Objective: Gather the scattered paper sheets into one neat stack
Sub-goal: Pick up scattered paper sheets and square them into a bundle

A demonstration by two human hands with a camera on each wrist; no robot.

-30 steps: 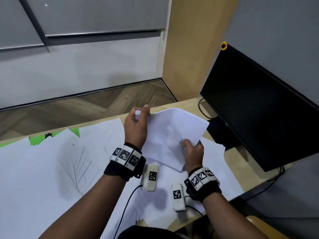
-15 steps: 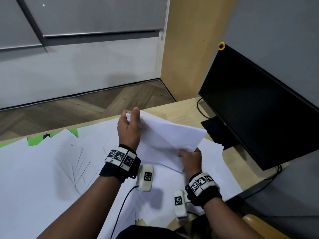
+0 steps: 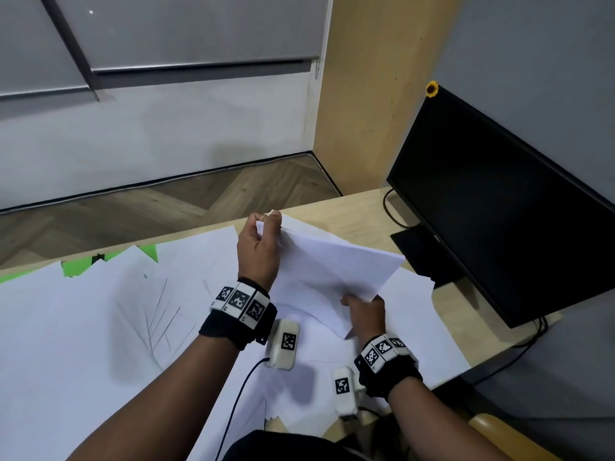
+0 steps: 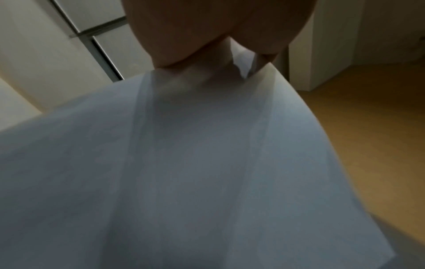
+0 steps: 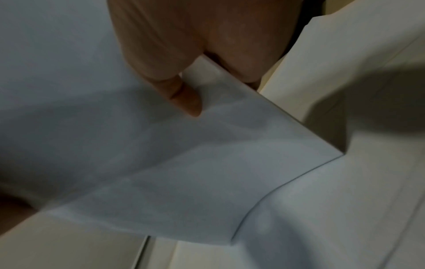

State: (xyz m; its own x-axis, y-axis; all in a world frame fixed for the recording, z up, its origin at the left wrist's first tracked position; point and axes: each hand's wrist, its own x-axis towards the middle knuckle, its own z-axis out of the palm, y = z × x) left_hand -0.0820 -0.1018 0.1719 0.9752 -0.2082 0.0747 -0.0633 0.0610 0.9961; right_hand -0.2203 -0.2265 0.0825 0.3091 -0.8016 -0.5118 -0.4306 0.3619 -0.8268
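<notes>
While the left hand (image 3: 258,249) pinches the far corner and the right hand (image 3: 366,312) grips the near edge, a thin white bundle of sheets (image 3: 327,271) bows above the pale wooden counter (image 3: 362,207), centre frame; more smooth sheets (image 3: 83,327) lie scattered beneath.

Held sheets (image 3: 329,271): small white bundle, lifted off the desk (image 3: 362,207), tilted, sagging in the middle, corners not lined up. Loose sheets (image 3: 83,327): white, overlapping, fanned flat across the desk, some bearing thin pencil lines.
</notes>
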